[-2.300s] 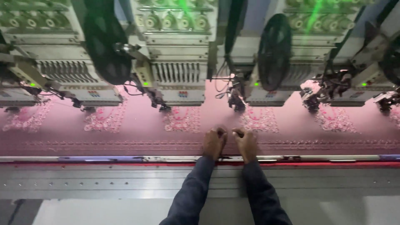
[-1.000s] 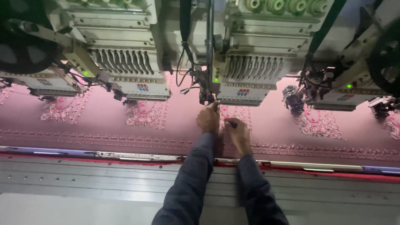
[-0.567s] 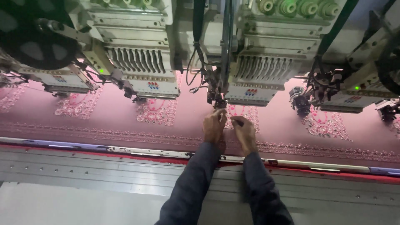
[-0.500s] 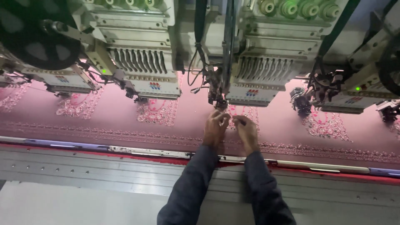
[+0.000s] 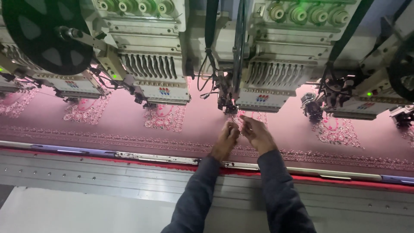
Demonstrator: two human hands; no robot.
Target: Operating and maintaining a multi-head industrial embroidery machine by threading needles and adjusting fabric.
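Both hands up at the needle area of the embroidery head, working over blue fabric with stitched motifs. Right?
Not quite: the fabric is pink, not blue, as the head view shows. The rest holds: the left hand and right hand are close together just below the embroidery head, over fabric with stitched motifs.

Small labels sit on the lower front faces of the embroidery heads: a red-and-blue badge (image 5: pixel 164 91) on the head left of centre, a like badge (image 5: pixel 261 98) on the centre head, another (image 5: pixel 71 84) on the far-left head, and a fourth (image 5: pixel 365 105) at right. Each is a short, wide mark on a pale panel; their print is too small to make out.
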